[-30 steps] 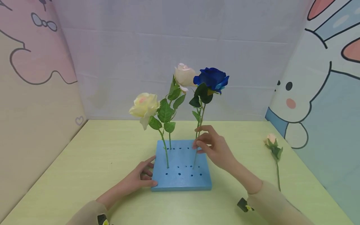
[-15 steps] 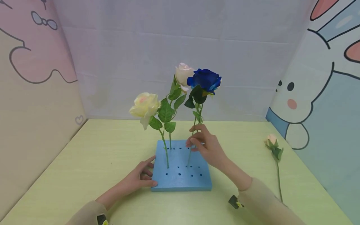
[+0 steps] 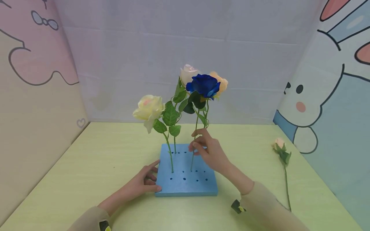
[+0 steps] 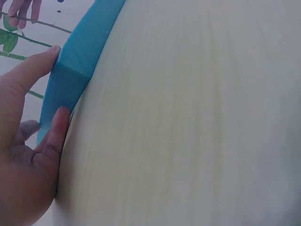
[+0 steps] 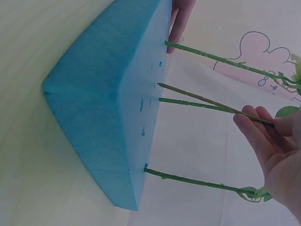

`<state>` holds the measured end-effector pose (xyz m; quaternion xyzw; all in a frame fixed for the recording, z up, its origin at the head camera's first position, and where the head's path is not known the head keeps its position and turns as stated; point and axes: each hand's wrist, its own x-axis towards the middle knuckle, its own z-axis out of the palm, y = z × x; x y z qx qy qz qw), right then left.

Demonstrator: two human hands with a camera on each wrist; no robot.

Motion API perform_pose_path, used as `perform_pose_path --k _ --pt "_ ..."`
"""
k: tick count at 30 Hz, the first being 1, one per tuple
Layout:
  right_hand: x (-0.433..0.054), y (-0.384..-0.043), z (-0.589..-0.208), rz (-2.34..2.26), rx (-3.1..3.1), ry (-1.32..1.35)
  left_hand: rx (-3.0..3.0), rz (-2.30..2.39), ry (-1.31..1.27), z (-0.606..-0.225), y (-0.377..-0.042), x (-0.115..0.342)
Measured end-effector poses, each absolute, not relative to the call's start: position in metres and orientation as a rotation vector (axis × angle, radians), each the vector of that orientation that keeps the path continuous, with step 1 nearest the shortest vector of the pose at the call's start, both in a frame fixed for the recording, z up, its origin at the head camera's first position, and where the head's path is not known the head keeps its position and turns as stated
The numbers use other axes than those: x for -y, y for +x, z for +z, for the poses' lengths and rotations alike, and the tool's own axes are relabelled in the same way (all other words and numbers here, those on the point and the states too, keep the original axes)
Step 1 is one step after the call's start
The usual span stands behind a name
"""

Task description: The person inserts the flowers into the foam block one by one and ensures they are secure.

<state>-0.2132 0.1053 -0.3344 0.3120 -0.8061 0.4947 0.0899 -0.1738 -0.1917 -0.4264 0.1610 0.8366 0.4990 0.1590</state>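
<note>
In the head view my right hand (image 3: 212, 154) pinches the stem of a blue rose (image 3: 203, 86) between thumb and fingers. The rose stands nearly upright, its stem end right at the top face of a light blue perforated block (image 3: 185, 186). The right wrist view shows this brownish stem (image 5: 188, 92) meeting the block's face, other green stems beside it. My left hand (image 3: 141, 183) rests against the block's left side, thumb at the near corner. In the left wrist view its fingertips (image 4: 60, 115) touch the block's edge.
A pale yellow rose (image 3: 148, 109), a pinkish-white rose (image 3: 188, 73) and a peach rose (image 3: 221, 84) stand in the block, the peach one partly behind the blue rose. Another peach rose (image 3: 279, 143) lies on the table (image 3: 72, 166) at the right.
My right hand has moved left with the blue rose, shifting its stem end left across the block. The peach rose behind it has come into sight. My left hand stays put.
</note>
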Motion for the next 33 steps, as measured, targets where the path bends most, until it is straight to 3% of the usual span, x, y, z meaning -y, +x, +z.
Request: perform_pose_path --k 33 --pt "-0.1066 -0.2174 -0.3348 1.155 2.557 0.897 -2.396 1.437 0.488 -0.4290 -0.1745 0.1927"
